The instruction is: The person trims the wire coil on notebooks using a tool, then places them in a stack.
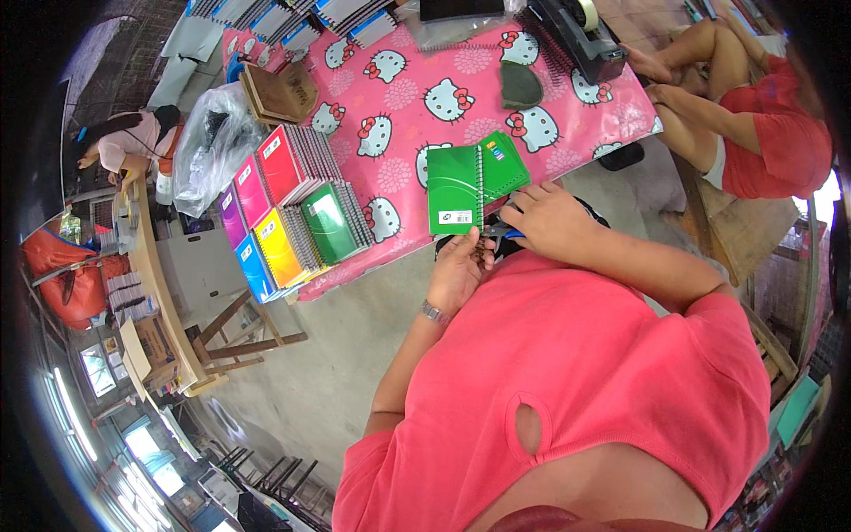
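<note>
A green spiral notebook (456, 188) lies opened out at the table's near edge, its wire coil upright in the middle and a green cover (503, 164) fanned out to the right. My left hand (456, 270) pinches the notebook's lower edge by the end of the coil, thumb on top. Close beside it, my right hand (554, 220) is closed around a small tool with blue and black handles (507, 232), which looks like pliers. The tool's tip meets the bottom end of the coil; its jaws are partly hidden by my fingers.
Stacks of coloured spiral notebooks (284, 168) stand at the table's left. A brown wooden block (279, 93), a dark green pad (521, 85) and a black tape dispenser (581, 44) lie farther back. Someone in red (780, 133) sits at the right; another person (133, 142) works far left.
</note>
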Demonstrator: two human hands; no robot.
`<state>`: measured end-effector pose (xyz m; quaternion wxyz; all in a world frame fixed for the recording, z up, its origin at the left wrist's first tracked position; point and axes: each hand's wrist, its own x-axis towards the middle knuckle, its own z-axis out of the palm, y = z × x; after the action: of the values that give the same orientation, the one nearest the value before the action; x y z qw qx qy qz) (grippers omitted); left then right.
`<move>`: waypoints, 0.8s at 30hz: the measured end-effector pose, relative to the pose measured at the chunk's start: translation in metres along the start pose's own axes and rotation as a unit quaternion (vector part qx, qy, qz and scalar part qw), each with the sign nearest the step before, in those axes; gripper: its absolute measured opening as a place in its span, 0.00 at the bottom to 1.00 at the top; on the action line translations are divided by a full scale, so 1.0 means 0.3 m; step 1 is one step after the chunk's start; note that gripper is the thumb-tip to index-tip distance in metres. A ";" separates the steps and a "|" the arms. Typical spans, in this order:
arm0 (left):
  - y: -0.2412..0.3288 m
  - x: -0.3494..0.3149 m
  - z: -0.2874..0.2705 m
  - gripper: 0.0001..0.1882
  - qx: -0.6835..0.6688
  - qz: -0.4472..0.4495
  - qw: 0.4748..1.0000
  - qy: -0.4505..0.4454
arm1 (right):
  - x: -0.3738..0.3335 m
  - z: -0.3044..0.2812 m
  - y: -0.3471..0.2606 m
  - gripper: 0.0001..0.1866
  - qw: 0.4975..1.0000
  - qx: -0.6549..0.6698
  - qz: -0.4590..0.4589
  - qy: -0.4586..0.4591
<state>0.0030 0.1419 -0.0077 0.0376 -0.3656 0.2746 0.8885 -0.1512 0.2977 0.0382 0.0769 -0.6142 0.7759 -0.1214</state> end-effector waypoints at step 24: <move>0.002 -0.046 -0.017 0.12 0.031 0.059 0.998 0.003 | 0.084 0.045 0.103 0.23 0.810 0.454 0.102 -0.356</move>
<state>0.0162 0.1405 -0.0011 -0.0045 -0.3500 0.3238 0.8790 -0.1823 0.2785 0.0173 0.6301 -0.4267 0.6089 -0.2240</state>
